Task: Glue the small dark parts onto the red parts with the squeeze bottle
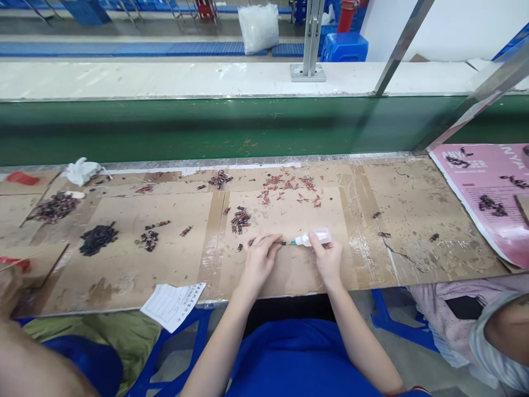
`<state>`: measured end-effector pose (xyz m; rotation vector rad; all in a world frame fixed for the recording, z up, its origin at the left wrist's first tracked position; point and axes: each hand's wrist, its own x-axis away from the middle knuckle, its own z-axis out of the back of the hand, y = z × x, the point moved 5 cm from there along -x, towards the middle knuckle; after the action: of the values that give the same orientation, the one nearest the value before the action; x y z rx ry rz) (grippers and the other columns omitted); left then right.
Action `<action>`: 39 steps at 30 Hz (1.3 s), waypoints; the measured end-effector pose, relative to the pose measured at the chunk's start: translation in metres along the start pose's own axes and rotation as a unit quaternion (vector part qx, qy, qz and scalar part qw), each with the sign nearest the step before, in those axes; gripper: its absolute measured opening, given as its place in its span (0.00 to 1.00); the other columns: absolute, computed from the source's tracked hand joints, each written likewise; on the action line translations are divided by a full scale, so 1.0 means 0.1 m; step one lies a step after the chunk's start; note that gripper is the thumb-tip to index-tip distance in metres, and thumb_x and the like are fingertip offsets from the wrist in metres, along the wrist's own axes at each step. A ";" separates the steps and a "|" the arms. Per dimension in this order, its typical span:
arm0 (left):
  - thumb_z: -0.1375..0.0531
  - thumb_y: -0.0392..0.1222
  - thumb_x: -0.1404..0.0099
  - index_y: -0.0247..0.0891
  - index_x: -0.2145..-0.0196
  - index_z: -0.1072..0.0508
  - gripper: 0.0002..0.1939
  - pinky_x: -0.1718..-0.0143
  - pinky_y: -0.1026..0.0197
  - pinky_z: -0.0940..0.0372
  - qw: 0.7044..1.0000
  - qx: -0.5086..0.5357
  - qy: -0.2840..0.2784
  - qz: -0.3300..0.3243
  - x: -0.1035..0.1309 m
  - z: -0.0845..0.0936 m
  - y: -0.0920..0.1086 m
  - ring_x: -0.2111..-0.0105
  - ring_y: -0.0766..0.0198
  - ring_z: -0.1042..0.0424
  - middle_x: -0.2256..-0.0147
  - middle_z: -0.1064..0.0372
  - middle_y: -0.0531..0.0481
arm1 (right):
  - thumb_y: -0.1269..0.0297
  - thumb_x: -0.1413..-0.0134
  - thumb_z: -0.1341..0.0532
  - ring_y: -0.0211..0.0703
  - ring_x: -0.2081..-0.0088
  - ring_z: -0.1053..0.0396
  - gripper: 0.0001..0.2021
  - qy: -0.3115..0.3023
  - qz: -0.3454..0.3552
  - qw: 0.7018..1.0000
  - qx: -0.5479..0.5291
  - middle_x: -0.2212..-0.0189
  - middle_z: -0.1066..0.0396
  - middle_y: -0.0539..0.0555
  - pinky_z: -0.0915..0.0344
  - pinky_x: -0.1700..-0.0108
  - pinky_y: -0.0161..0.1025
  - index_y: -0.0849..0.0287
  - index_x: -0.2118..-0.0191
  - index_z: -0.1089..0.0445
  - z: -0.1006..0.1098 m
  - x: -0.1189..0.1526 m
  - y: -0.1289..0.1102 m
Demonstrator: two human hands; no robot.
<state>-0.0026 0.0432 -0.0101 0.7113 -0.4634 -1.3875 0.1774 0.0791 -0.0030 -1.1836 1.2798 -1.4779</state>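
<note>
My right hand (328, 256) is closed around a small clear squeeze bottle (320, 236) with a white cap and a thin teal tip that points left. At that tip is a small dark part (282, 242), beside the fingers of my left hand (263, 253). The left fingers are bent together low over the cardboard, pinching a small dark piece that they mostly hide. A pile of small black and red parts (240, 220) lies just beyond my left hand. Farther off are scattered small red pieces (285, 184).
Cardboard (289, 215) covers the bench. To the left lie a black heap (98, 239), a mixed heap (55, 208), a white glove (85, 171) and a paper slip (172, 305). A pink poster (487, 187) is at right. A co-worker's arm (28, 353) is at left; another person sits right.
</note>
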 end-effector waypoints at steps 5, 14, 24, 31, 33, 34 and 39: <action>0.38 0.36 0.38 0.44 0.60 0.24 0.09 0.49 0.47 0.45 1.000 0.019 0.011 0.019 0.00 -0.03 -0.05 0.55 0.54 0.26 0.64 0.20 0.49 | 0.52 0.59 0.35 0.40 0.78 0.34 0.16 -0.016 0.014 1.000 0.016 0.83 0.32 0.51 0.36 0.74 0.36 0.61 0.79 0.32 -0.03 0.02 0.00; 0.36 0.35 0.40 0.43 0.61 0.24 0.09 0.47 0.47 0.47 0.999 0.031 -0.002 0.044 -0.04 -0.02 -0.05 0.55 0.54 0.26 0.65 0.20 0.49 | 0.53 0.58 0.34 0.41 0.77 0.33 0.14 -0.032 0.014 0.999 0.020 0.81 0.30 0.51 0.34 0.72 0.37 0.61 0.78 0.31 -0.06 0.02 0.01; 0.36 0.36 0.40 0.45 0.64 0.23 0.06 0.46 0.44 0.50 0.997 0.040 -0.006 0.060 -0.04 -0.01 -0.06 0.56 0.54 0.26 0.65 0.20 0.50 | 0.52 0.56 0.36 0.42 0.75 0.31 0.15 -0.013 0.027 0.999 0.036 0.79 0.28 0.53 0.33 0.72 0.38 0.61 0.77 0.30 -0.04 0.03 0.03; 0.36 0.37 0.40 0.45 0.65 0.23 0.05 0.46 0.42 0.50 0.998 0.032 -0.002 0.063 -0.05 -0.01 -0.06 0.56 0.52 0.28 0.66 0.20 0.50 | 0.51 0.57 0.35 0.43 0.76 0.32 0.15 -0.022 0.023 0.999 0.028 0.81 0.30 0.52 0.33 0.72 0.38 0.60 0.78 0.30 -0.05 0.03 0.01; 0.36 0.38 0.40 0.45 0.65 0.23 0.05 0.46 0.42 0.50 0.998 0.030 -0.001 0.063 -0.05 -0.01 -0.06 0.56 0.52 0.28 0.66 0.20 0.49 | 0.51 0.58 0.35 0.43 0.76 0.32 0.15 -0.026 0.025 0.999 0.027 0.81 0.29 0.52 0.33 0.73 0.38 0.60 0.78 0.30 -0.06 0.03 0.01; 0.36 0.38 0.40 0.45 0.65 0.23 0.05 0.46 0.41 0.50 0.998 0.030 0.000 0.063 -0.04 -0.01 -0.05 0.56 0.52 0.28 0.66 0.20 0.49 | 0.51 0.58 0.35 0.43 0.76 0.32 0.15 -0.029 0.024 0.999 0.027 0.81 0.29 0.52 0.33 0.73 0.38 0.60 0.78 0.30 -0.07 0.03 0.01; 0.37 0.37 0.40 0.46 0.66 0.22 0.05 0.44 0.40 0.52 0.997 0.028 0.000 0.065 -0.04 -0.01 -0.03 0.57 0.51 0.28 0.65 0.20 0.49 | 0.52 0.58 0.35 0.42 0.76 0.32 0.15 -0.033 0.022 0.999 0.029 0.81 0.29 0.52 0.33 0.72 0.38 0.60 0.77 0.30 -0.07 0.02 0.03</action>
<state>-0.0047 0.0470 -0.0126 0.7146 -0.5411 -1.2564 0.1706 0.0778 -0.0058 -1.1498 1.2027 -1.4244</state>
